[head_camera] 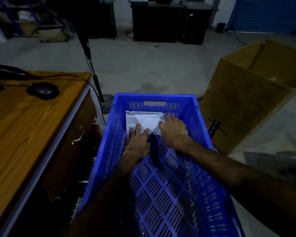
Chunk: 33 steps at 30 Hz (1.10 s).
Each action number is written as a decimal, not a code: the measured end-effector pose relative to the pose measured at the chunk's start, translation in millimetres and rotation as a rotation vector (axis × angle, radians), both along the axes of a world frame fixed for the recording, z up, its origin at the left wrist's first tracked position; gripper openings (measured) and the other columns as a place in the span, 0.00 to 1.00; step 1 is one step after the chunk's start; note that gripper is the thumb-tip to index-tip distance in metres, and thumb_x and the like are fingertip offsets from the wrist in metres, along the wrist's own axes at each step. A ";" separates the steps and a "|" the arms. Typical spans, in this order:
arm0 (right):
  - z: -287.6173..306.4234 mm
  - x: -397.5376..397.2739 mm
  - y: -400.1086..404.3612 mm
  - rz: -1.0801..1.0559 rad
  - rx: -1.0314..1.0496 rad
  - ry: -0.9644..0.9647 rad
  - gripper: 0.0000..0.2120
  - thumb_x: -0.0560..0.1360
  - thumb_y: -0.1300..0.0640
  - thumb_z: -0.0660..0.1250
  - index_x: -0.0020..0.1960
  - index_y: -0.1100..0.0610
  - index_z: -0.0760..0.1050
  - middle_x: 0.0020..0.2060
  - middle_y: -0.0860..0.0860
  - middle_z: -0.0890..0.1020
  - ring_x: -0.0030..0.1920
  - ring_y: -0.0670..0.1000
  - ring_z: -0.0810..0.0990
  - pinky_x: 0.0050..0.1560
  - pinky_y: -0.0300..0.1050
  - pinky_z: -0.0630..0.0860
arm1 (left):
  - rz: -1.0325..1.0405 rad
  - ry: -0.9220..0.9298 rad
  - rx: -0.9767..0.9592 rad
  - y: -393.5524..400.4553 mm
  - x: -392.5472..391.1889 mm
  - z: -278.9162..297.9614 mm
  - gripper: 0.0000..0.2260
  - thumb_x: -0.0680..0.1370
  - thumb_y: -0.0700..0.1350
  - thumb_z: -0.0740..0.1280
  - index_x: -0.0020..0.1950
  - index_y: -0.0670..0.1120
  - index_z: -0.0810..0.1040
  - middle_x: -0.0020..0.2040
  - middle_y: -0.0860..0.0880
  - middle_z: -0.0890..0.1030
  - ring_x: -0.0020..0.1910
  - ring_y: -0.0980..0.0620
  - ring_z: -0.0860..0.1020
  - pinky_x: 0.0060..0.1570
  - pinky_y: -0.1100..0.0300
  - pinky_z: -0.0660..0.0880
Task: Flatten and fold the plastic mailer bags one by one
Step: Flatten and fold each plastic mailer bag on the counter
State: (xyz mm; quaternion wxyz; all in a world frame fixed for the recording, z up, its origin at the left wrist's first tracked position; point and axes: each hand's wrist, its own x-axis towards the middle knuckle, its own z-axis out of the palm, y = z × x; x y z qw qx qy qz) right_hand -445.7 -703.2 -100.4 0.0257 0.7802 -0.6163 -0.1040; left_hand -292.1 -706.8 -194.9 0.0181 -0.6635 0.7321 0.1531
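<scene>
mailer: white folded plastic mailer bag (pixel 143 121) lies flat at the far end of the blue slotted plastic crate (pixel 191 117).
left hand (pixel 138 142): fingers spread straight, pressing the bag's near edge.
right hand (pixel 173 130): fingers curled onto the bag's right edge; grip cannot be told.
surroundings: wooden desk (pixel 24 125) left, open brown cardboard box (pixel 246 100) right.

I can count one blue crate (pixel 191 106) on the floor. Inside it lies one white bag (pixel 143 121). Two hands are in the crate, the left hand (pixel 138 142) and the right hand (pixel 173 130). There is one big cardboard box (pixel 243 100), one wooden desk (pixel 24 125), and one black mouse (pixel 44 90) on it.
</scene>
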 end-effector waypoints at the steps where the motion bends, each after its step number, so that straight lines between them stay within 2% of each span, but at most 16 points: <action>1: -2.4 3.8 5.0 -0.004 0.045 -0.030 0.23 0.79 0.52 0.67 0.74 0.55 0.71 0.76 0.58 0.66 0.74 0.61 0.69 0.68 0.58 0.72 | -0.003 0.002 -0.002 -0.3 1.4 -0.8 0.33 0.84 0.56 0.61 0.85 0.53 0.49 0.85 0.43 0.41 0.83 0.35 0.44 0.78 0.38 0.51; 5: -14.2 11.8 -2.6 -0.126 0.245 -0.145 0.26 0.78 0.50 0.68 0.73 0.58 0.70 0.74 0.59 0.67 0.74 0.61 0.68 0.67 0.61 0.73 | 0.003 0.040 0.006 -2.9 5.2 0.5 0.34 0.84 0.55 0.61 0.85 0.52 0.49 0.85 0.44 0.38 0.83 0.37 0.41 0.79 0.38 0.49; 9: -32.4 8.5 -20.3 -0.206 0.204 -0.178 0.33 0.77 0.52 0.70 0.77 0.60 0.61 0.78 0.60 0.59 0.77 0.62 0.61 0.71 0.63 0.68 | -0.008 0.030 -0.009 -3.2 8.3 3.4 0.33 0.84 0.56 0.62 0.85 0.52 0.50 0.85 0.45 0.39 0.83 0.38 0.42 0.79 0.39 0.51; 12: -39.3 8.6 -22.8 -0.184 0.260 -0.224 0.38 0.77 0.53 0.70 0.80 0.58 0.56 0.81 0.59 0.54 0.79 0.62 0.57 0.72 0.64 0.66 | 0.001 0.035 0.012 -1.8 11.7 5.9 0.34 0.84 0.56 0.62 0.85 0.52 0.49 0.85 0.45 0.38 0.83 0.38 0.42 0.79 0.38 0.53; 14: -40.6 8.4 -23.0 -0.168 0.269 -0.243 0.38 0.77 0.53 0.69 0.81 0.58 0.55 0.81 0.58 0.54 0.79 0.62 0.57 0.73 0.64 0.66 | 0.005 0.041 0.030 0.8 12.2 11.3 0.34 0.84 0.56 0.62 0.85 0.52 0.48 0.85 0.46 0.38 0.83 0.38 0.42 0.78 0.38 0.54; 21: -24.6 6.3 -9.6 -0.179 0.256 -0.305 0.35 0.78 0.50 0.68 0.80 0.57 0.58 0.80 0.56 0.59 0.79 0.59 0.60 0.73 0.61 0.68 | -0.025 0.105 0.015 17.3 9.6 28.5 0.35 0.84 0.54 0.65 0.85 0.50 0.51 0.85 0.44 0.44 0.83 0.39 0.50 0.76 0.38 0.62; 25: -9.5 1.5 12.0 -0.189 0.274 -0.366 0.29 0.77 0.49 0.65 0.76 0.55 0.64 0.75 0.55 0.68 0.74 0.59 0.69 0.68 0.62 0.73 | -0.031 0.129 0.041 33.9 6.8 54.4 0.33 0.84 0.54 0.64 0.85 0.50 0.53 0.85 0.42 0.50 0.81 0.39 0.57 0.76 0.39 0.63; 29: 10.6 -5.1 48.8 -0.177 0.086 -0.522 0.24 0.80 0.51 0.66 0.75 0.51 0.71 0.73 0.53 0.75 0.70 0.60 0.75 0.66 0.58 0.76 | -0.053 0.169 -0.008 71.4 10.0 94.9 0.30 0.84 0.53 0.64 0.84 0.49 0.58 0.83 0.42 0.57 0.80 0.40 0.61 0.75 0.42 0.65; 33: 28.6 -14.7 91.6 -0.058 -0.073 -0.751 0.20 0.81 0.48 0.67 0.71 0.50 0.76 0.68 0.48 0.81 0.67 0.53 0.79 0.64 0.56 0.78 | -0.059 0.267 -0.190 127.7 24.2 134.2 0.26 0.84 0.53 0.66 0.81 0.49 0.67 0.80 0.46 0.67 0.79 0.46 0.65 0.75 0.49 0.66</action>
